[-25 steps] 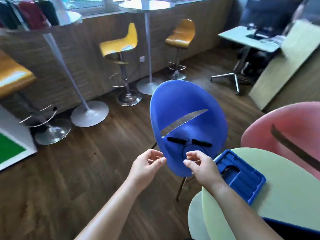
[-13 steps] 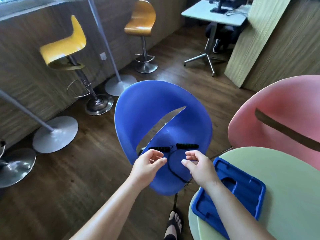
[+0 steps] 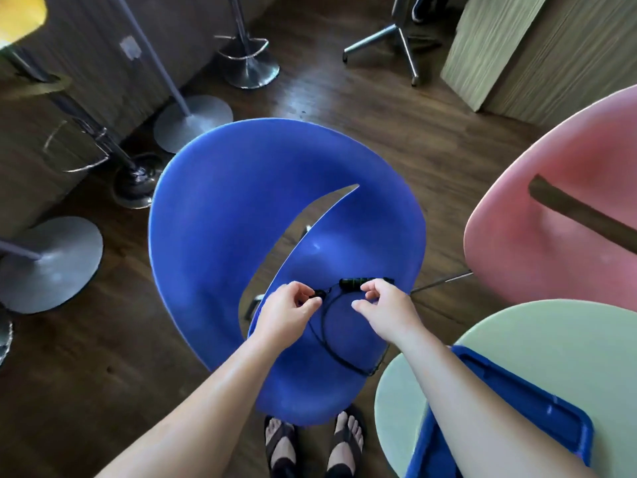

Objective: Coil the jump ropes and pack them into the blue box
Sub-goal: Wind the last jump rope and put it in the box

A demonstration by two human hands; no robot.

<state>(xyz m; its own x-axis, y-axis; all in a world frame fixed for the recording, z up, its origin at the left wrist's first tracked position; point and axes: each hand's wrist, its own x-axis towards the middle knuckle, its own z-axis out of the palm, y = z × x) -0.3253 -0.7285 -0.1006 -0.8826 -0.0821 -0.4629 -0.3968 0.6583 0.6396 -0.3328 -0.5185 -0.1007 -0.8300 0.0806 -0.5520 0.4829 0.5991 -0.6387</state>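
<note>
A black jump rope (image 3: pixel 331 343) lies on the seat of a blue chair (image 3: pixel 220 236), its cord looping toward the seat's front right edge. My left hand (image 3: pixel 287 310) pinches one black handle at its inner end. My right hand (image 3: pixel 382 305) pinches the other handle (image 3: pixel 351 282), which has green marks, near its middle. The two hands are a short gap apart over the seat. The blue box (image 3: pixel 517 401) rests on the pale green round table (image 3: pixel 558 339) at the lower right, partly hidden by my right forearm.
A pink chair (image 3: pixel 551 215) stands right of the blue chair, close to the table. Bar stool bases (image 3: pixel 51 263) and a table pedestal (image 3: pixel 193 122) stand on the wooden floor to the left and behind. My sandalled feet (image 3: pixel 313 443) are under the seat's front edge.
The view has tipped down and closer to the blue chair. Both hands have moved down to the seat and taken hold of the rope's two handles.
</note>
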